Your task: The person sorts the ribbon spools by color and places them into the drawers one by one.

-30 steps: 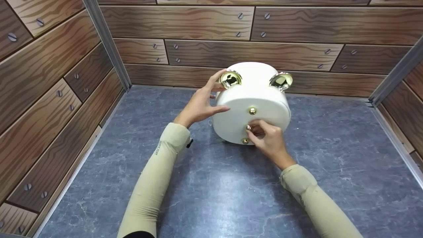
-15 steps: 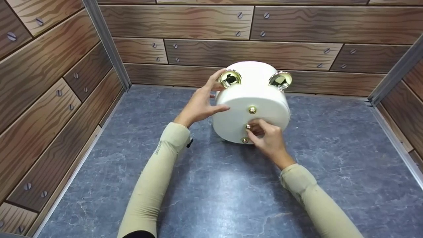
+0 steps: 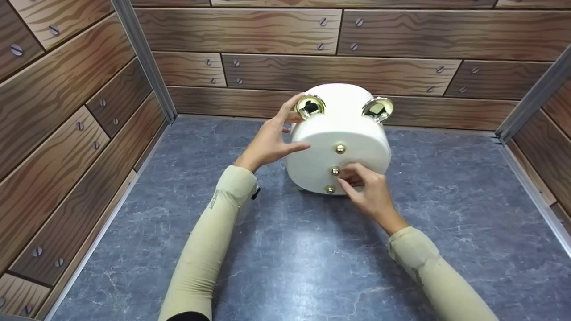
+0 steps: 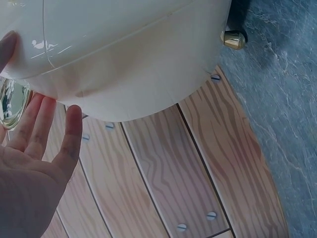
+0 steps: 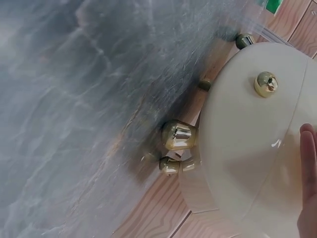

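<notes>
The head view looks forward and down from the near side; both wrist views, closer, share the white case.

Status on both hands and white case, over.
Left hand by white case and a gold dome. Right hand beside middle gold knob, not gripping it. Nothing seen blocking knob.

A marbled blue-grey surface spread at six o'clock; plank-patterned walls stood at nine, twelve and three, with grey metal posts at ten and two.
</notes>
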Action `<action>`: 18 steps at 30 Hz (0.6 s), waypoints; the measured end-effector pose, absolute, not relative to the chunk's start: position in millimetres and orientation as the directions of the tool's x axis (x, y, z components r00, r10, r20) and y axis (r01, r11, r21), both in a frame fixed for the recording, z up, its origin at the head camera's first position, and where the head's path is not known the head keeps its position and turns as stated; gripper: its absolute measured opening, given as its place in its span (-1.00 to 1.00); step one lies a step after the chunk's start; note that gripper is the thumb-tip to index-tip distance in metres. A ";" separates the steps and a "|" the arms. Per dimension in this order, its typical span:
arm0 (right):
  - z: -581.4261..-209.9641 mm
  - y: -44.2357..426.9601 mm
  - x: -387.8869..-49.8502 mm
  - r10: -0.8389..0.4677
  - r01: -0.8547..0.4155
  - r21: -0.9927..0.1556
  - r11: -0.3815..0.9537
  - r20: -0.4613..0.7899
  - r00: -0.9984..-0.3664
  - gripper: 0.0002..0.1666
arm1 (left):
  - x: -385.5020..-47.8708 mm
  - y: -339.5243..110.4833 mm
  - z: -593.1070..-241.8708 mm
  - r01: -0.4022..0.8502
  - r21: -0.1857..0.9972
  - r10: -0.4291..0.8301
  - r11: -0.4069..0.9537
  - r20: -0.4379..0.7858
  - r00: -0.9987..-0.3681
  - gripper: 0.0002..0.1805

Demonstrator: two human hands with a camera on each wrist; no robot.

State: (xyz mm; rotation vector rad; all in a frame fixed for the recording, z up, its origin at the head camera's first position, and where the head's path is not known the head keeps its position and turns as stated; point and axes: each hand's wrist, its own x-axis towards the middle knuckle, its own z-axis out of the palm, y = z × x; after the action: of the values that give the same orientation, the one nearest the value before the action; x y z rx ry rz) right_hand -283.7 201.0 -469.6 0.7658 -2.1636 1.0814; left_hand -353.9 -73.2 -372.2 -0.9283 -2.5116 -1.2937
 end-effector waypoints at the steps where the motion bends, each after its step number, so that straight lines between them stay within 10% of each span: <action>1: -470.4 202.9 -282.4 -0.226 -0.703 -0.487 0.518 0.714 -0.662 -0.78 | -354.1 -73.5 -372.1 0.597 0.677 0.452 0.431 0.411 -0.792 0.21; 10: -487.6 207.9 -276.6 -0.248 -0.505 -0.638 0.581 0.453 -0.856 -0.77 | -354.7 -75.6 -371.3 0.585 0.695 0.450 0.419 0.400 -0.798 0.22; 18: -496.2 199.7 -278.7 -0.256 -0.461 -0.687 0.562 0.385 -0.887 -0.74 | -354.0 -72.8 -370.6 0.579 0.702 0.455 0.415 0.391 -0.800 0.23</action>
State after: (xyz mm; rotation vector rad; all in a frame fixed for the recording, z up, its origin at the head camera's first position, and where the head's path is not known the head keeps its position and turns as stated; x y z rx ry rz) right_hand -278.7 199.7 -496.2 0.5976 -2.5560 1.2279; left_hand -354.0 -72.8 -370.6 -0.9277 -2.5229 -1.3370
